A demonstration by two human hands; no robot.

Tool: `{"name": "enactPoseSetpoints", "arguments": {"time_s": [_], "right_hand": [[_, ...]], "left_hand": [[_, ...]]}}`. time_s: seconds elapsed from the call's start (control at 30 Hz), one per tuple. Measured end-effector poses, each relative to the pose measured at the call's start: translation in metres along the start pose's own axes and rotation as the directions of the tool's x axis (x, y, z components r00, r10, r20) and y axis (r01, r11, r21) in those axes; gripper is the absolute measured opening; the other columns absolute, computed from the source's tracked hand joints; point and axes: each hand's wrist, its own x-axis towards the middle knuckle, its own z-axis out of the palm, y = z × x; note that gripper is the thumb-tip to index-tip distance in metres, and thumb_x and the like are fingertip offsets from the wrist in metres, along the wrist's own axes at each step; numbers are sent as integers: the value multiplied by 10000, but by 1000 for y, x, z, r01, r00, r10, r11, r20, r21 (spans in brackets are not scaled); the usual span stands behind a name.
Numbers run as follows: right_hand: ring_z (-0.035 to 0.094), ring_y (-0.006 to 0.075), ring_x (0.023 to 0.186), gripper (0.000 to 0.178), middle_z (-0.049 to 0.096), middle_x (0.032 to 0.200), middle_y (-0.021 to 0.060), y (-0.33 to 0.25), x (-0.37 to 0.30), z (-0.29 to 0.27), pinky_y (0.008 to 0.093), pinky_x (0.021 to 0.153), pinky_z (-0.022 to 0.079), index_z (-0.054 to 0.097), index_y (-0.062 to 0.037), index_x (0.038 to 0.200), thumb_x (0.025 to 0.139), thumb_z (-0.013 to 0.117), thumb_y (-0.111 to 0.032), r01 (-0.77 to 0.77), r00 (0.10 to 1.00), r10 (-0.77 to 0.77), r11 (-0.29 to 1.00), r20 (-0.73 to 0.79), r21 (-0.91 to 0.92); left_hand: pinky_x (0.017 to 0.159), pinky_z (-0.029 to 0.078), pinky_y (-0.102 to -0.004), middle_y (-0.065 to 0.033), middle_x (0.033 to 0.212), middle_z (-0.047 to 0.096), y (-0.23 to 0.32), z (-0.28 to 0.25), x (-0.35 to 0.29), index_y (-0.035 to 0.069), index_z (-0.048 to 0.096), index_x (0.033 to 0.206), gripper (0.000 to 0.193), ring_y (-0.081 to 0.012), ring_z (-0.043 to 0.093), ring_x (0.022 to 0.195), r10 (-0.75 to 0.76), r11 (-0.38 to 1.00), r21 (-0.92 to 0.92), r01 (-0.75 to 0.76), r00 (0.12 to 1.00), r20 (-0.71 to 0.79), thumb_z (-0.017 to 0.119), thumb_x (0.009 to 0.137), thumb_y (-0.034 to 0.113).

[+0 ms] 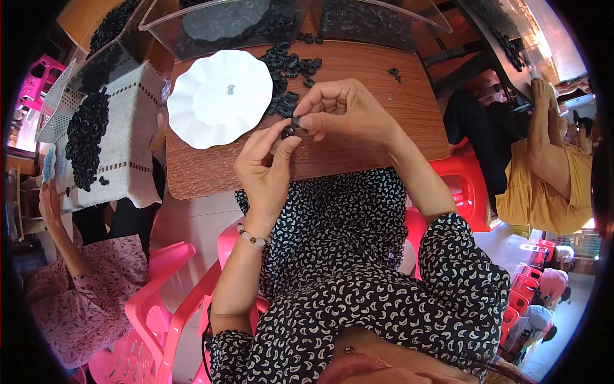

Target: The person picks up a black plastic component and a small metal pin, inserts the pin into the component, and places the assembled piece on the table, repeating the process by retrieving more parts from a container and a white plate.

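Observation:
Just above the near part of the wooden table, my left hand is closed, pinching a small round black plastic part between thumb and fingertips. From the other side my right hand meets it, thumb and forefinger pressed together at the part's upper edge. Whether a second tiny piece sits in the right fingertips is too small to tell. Beyond the hands lies a loose heap of similar black parts. A white plate with a wavy rim stands left of that heap, only a small mark showing on it.
Clear plastic bins of black parts line the table's far edge. A few pieces lie at right. Left, a cloth-covered table bears another black heap; a person sits there. Another person works at right. Pink chairs stand close.

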Motion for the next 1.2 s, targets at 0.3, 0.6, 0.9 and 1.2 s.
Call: {"name": "enactPoseSetpoints", "arguments": {"time_s": [0.3,0.6,0.9,1.2], "right_hand": [[661,63,838,164,735,924,32,-1,-13,10,228,718,540,730,10,1018,926,755,-123,119,986,-135,981,-97,-152],[643,50,808,172,728,859,9,6,-16,15,220,710,519,753,4,990,892,776,-136,73,976,-104,984,-191,-165],[590,12,750,114,697,839,-13,6,-19,11,197,638,461,732,24,960,916,745,-80,71,985,-120,938,-127,-339],[613,66,704,158,705,764,32,3,-20,15,265,611,481,714,23,884,882,747,-132,13,979,-76,950,-189,-313]], "left_hand": [[709,506,-245,-74,947,713,2,0,-1,16,753,1150,302,-120,634,789,155,977,148,-155,988,7,803,852,34],[696,532,-270,-108,966,737,-2,2,-1,32,765,1136,299,-165,676,799,266,938,222,-265,964,25,801,839,15],[672,546,-286,-126,947,749,-5,3,-5,32,764,1127,285,-174,698,767,95,976,193,-105,994,59,781,845,-6],[656,536,-290,-136,886,732,-5,2,-3,17,756,1129,278,-197,693,735,168,951,246,-187,981,97,778,852,10]]}}
